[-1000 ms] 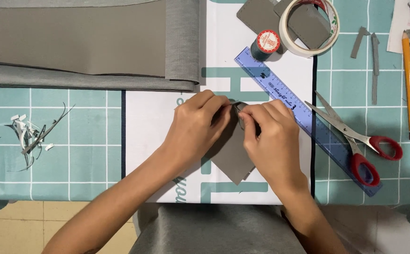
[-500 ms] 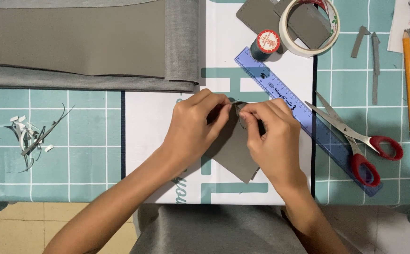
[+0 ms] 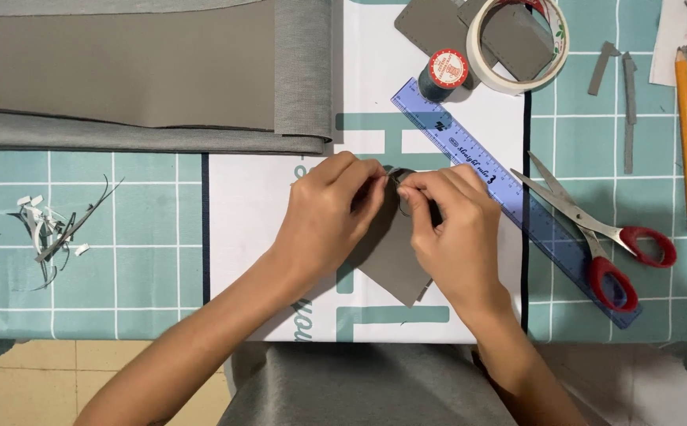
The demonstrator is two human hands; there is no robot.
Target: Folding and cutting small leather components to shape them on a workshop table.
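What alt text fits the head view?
Both hands, left hand and right hand, pinch the top of a grey leather piece on a white sheet. A blue ruler and red-handled scissors lie right.

**One head-worn view, straight down**

The single head camera looks steeply down from close above the left hand [image 3: 332, 217] and right hand [image 3: 454, 237]; both sit mid-frame; forearms enter from below; no second view shares the scene.

bare mat [image 3: 265, 237] left of the hands; ruler [image 3: 509, 197] and scissors [image 3: 596, 237] close on the right
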